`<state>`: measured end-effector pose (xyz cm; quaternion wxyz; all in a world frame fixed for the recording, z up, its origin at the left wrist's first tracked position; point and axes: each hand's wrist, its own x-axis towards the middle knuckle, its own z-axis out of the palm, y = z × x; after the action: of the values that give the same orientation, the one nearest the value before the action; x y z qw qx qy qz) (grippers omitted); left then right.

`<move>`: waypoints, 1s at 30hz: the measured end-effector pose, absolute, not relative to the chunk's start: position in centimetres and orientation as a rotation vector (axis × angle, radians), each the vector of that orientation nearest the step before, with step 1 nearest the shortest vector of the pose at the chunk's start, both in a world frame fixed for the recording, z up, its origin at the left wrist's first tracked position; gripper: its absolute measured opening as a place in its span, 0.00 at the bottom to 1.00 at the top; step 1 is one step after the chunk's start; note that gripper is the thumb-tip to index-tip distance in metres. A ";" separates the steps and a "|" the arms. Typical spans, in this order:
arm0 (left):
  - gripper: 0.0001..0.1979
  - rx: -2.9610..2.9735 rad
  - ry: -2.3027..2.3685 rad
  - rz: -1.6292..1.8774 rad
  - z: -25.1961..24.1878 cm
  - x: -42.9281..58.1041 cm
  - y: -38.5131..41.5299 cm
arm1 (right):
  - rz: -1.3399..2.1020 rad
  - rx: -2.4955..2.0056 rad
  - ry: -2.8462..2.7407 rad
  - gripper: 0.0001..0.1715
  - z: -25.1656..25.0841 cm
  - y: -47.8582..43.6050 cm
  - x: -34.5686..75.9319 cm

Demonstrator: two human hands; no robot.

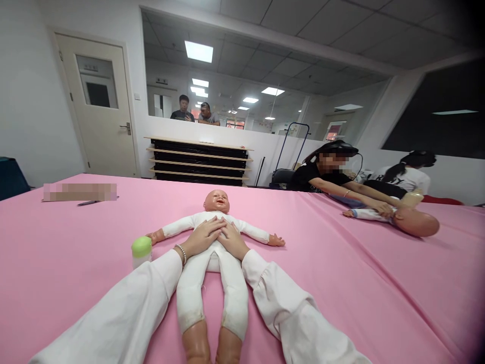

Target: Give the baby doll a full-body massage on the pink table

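A baby doll (216, 202) in a white suit lies on its back on the pink table (76, 253), arms spread, feet toward me. My left hand (202, 236) lies flat on its belly with the fingers stretched out toward the chest. My right hand (233, 240) rests beside it on the doll's belly, fingers also extended. Both hands hold nothing. White sleeves cover my forearms, and a bead bracelet sits on my left wrist.
A small bottle with a green cap (141, 252) stands left of the doll. A pen (89, 202) lies far left. At the right a person (326, 174) handles another doll (413, 220). Another person sits behind; two stand beyond the window. A door (100, 106) is far left.
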<state>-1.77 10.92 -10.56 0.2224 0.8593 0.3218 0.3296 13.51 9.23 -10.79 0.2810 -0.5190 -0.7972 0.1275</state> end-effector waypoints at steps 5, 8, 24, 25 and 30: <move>0.25 2.278 1.193 0.824 -11.4 -2.3 12.0 | 0.350 -1.575 -1.960 0.26 -10.9 9.2 13.4; 0.27 2.196 1.383 0.850 -12.0 -2.8 12.3 | 0.325 -1.701 -1.758 0.30 -11.5 9.5 13.7; 0.16 2.676 0.836 0.955 -10.3 -2.0 8.8 | 0.262 -1.576 -1.439 0.25 -14.1 10.6 15.2; 0.16 2.692 0.786 0.924 -10.2 -1.9 8.8 | 0.267 -1.575 -1.439 0.26 -14.2 10.7 15.2; 0.18 2.704 0.716 0.812 -9.9 -1.4 9.8 | 0.284 -1.563 -1.442 0.27 -14.8 11.1 15.2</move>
<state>-1.35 9.80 -9.92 0.1144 0.9223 0.2442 0.2770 15.24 11.15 -14.80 0.4777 -0.6401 -0.5904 0.1162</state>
